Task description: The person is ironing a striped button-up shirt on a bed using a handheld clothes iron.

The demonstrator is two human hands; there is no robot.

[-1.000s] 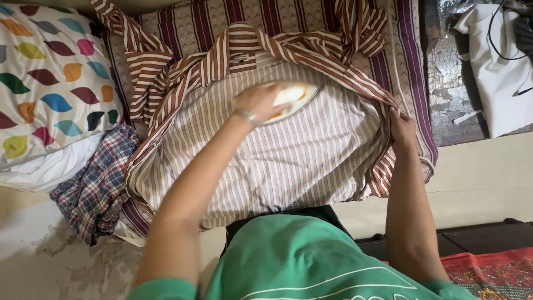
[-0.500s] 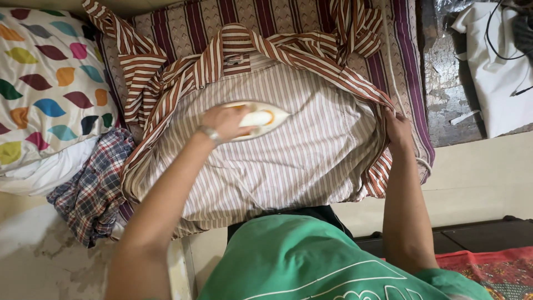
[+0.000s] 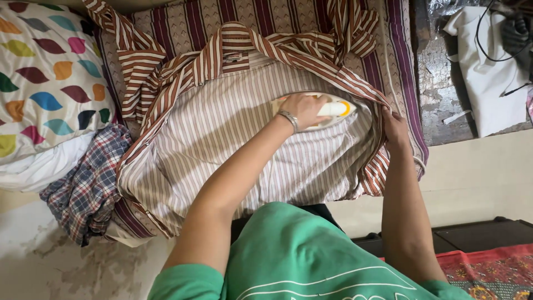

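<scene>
A striped brown and white shirt [image 3: 222,133] lies spread inside out on a maroon striped cloth [image 3: 261,16]. My left hand [image 3: 302,108], with a metal bracelet on the wrist, grips the handle of a white and yellow iron [image 3: 340,108]. The iron rests flat on the right part of the shirt's pale lining. My right hand [image 3: 394,130] pinches the shirt's brown striped edge just right of the iron and holds it taut. My green top fills the bottom of the view.
A pillow with coloured leaf shapes [image 3: 44,78] lies at the left, with a crumpled plaid garment [image 3: 89,183] below it. At the upper right a white cloth [image 3: 483,78] and a black cable [image 3: 491,39] lie on the floor. A red patterned mat [image 3: 488,272] shows at the bottom right.
My left hand slid the iron left across the shirt, then back right, close to my right hand. My right hand kept its hold on the shirt's edge.
</scene>
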